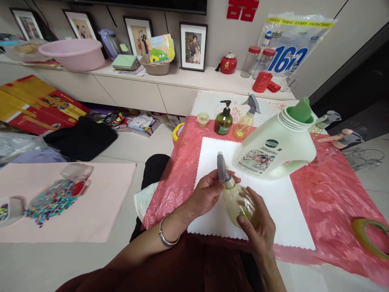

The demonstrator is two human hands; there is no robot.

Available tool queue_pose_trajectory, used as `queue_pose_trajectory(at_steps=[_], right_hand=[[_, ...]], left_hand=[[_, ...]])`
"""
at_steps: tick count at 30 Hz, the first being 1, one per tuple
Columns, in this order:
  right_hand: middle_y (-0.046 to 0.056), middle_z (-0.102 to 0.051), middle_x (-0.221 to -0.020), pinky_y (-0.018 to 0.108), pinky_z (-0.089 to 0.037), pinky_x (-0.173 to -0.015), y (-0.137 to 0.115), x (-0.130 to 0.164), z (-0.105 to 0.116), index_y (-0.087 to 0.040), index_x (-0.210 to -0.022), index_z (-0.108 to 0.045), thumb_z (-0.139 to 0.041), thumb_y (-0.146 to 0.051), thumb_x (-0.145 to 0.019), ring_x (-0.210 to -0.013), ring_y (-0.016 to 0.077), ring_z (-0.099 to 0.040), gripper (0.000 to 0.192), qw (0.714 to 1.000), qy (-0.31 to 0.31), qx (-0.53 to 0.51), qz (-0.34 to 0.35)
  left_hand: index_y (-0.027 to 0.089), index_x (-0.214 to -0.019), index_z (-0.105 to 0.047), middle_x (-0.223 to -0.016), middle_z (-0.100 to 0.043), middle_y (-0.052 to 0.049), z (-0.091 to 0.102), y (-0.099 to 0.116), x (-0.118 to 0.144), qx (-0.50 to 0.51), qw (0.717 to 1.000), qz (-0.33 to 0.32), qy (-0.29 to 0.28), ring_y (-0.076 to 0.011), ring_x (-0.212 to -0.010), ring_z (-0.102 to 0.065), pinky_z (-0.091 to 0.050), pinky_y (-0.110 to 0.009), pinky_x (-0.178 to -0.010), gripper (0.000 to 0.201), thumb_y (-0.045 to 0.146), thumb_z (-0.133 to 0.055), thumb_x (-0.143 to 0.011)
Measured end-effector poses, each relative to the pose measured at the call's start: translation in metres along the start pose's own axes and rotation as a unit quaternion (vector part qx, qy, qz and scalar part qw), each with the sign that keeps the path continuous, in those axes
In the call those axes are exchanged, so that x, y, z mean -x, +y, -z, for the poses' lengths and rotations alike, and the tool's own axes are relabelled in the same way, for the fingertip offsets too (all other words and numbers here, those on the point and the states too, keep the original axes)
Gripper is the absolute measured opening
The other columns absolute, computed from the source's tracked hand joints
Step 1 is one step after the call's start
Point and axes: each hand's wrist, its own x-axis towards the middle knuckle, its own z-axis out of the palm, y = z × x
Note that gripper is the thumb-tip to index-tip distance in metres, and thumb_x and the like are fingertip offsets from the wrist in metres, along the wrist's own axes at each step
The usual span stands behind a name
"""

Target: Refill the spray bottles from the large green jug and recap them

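A small clear yellowish spray bottle [237,198] with a grey trigger head [222,168] sits between both hands above a white scalloped sheet [285,211]. My left hand [206,194] grips the bottle's neck just under the grey head. My right hand [258,223] wraps the round body from below. A large pale green detergent jug [273,150] lies tilted on the sheet just beyond, uncapped, with a green spout in its mouth. A silver bangle is on my left wrist.
Red plastic sheeting [328,194] covers the low table. Behind stand a dark green pump bottle [223,119], a second spray bottle [246,121] and a small cup [202,118]. A tape roll [369,237] lies at right. A bead box [57,194] sits on the pink mat at left.
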Motion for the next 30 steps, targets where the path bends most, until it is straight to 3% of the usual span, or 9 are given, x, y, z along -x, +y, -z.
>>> queue_pose_trajectory(at_steps=[6, 12, 14, 16, 19, 22, 26, 30], right_hand=[[0.012, -0.046, -0.138, 0.037, -0.052, -0.099, -0.008, -0.005, -0.003, -0.023, -0.147, -0.051, -0.073, -0.043, -0.094, -0.125, 0.0277, -0.052, 0.061, 0.999, -0.008, 0.039, 0.015], [0.012, -0.043, -0.142, 0.046, -0.049, -0.106, -0.009, -0.005, -0.005, -0.024, -0.149, -0.049, -0.076, -0.043, -0.091, -0.132, 0.0299, -0.045, 0.067, 0.993, -0.005, 0.103, 0.051], [0.012, -0.045, -0.142, 0.044, -0.051, -0.104, -0.008, -0.006, -0.006, -0.025, -0.147, -0.051, -0.075, -0.045, -0.091, -0.131, 0.0301, -0.047, 0.065, 0.999, -0.011, 0.046, 0.013], [0.012, -0.048, -0.140, 0.043, -0.055, -0.097, -0.006, -0.008, -0.007, -0.025, -0.145, -0.053, -0.072, -0.052, -0.092, -0.125, 0.0302, -0.053, 0.063, 0.994, -0.037, -0.078, -0.072], [0.015, -0.046, -0.143, 0.043, -0.057, -0.091, -0.001, -0.010, -0.008, -0.023, -0.144, -0.054, -0.065, -0.066, -0.092, -0.119, 0.0312, -0.058, 0.068, 0.942, -0.081, -0.249, -0.210], [0.017, -0.039, -0.149, 0.046, -0.056, -0.094, 0.000, -0.011, -0.011, -0.023, -0.147, -0.050, -0.058, -0.074, -0.093, -0.126, 0.0332, -0.053, 0.075, 0.907, -0.075, -0.310, -0.277], [0.014, -0.027, -0.156, 0.055, -0.052, -0.100, -0.009, -0.006, -0.017, -0.034, -0.161, -0.026, -0.065, -0.071, -0.092, -0.137, 0.0356, -0.042, 0.088, 0.910, -0.069, -0.348, -0.215], [0.007, -0.020, -0.159, 0.048, -0.050, -0.107, -0.012, 0.003, -0.024, -0.041, -0.161, -0.025, -0.077, -0.041, -0.091, -0.144, 0.0309, -0.034, 0.087, 0.967, -0.030, -0.222, -0.123]], left_hand=[[0.019, -0.113, -0.072, -0.109, -0.076, -0.009, 0.000, 0.003, 0.001, 0.002, 1.000, 0.013, -0.003, -0.0256, -0.115, -0.065, -0.043, -0.040, -0.103, 0.042, 0.039, -0.085, -0.078], [0.021, -0.109, -0.073, -0.105, -0.074, -0.006, -0.002, 0.003, 0.005, 0.010, 0.999, -0.011, 0.031, -0.0256, -0.112, -0.066, -0.048, -0.039, -0.097, 0.038, 0.041, -0.084, -0.079], [0.021, -0.107, -0.073, -0.103, -0.074, -0.006, -0.002, 0.003, 0.005, 0.010, 0.999, -0.013, 0.030, -0.0263, -0.113, -0.066, -0.047, -0.041, -0.100, 0.038, 0.040, -0.086, -0.077], [0.021, -0.107, -0.073, -0.101, -0.073, -0.006, -0.002, 0.003, 0.005, 0.012, 1.000, -0.003, 0.013, -0.0289, -0.113, -0.067, -0.047, -0.045, -0.103, 0.040, 0.042, -0.086, -0.076], [0.020, -0.105, -0.073, -0.096, -0.071, -0.007, -0.003, 0.002, 0.004, 0.028, 1.000, 0.009, 0.000, -0.0317, -0.113, -0.067, -0.046, -0.051, -0.106, 0.042, 0.047, -0.085, -0.075], [0.020, -0.102, -0.072, -0.093, -0.068, -0.004, -0.002, 0.000, 0.003, 0.047, 0.999, -0.001, 0.025, -0.0285, -0.109, -0.068, -0.045, -0.051, -0.109, 0.042, 0.046, -0.087, -0.073], [0.020, -0.097, -0.073, -0.093, -0.067, -0.001, 0.000, 0.000, -0.002, 0.068, 0.994, -0.039, 0.079, -0.0198, -0.097, -0.068, -0.045, -0.047, -0.112, 0.036, 0.041, -0.089, -0.072], [0.019, -0.074, -0.070, -0.097, -0.069, 0.000, 0.003, 0.002, -0.007, 0.079, 0.988, -0.075, 0.108, -0.0153, -0.093, -0.065, -0.044, -0.044, -0.113, 0.025, 0.036, -0.088, -0.074]])
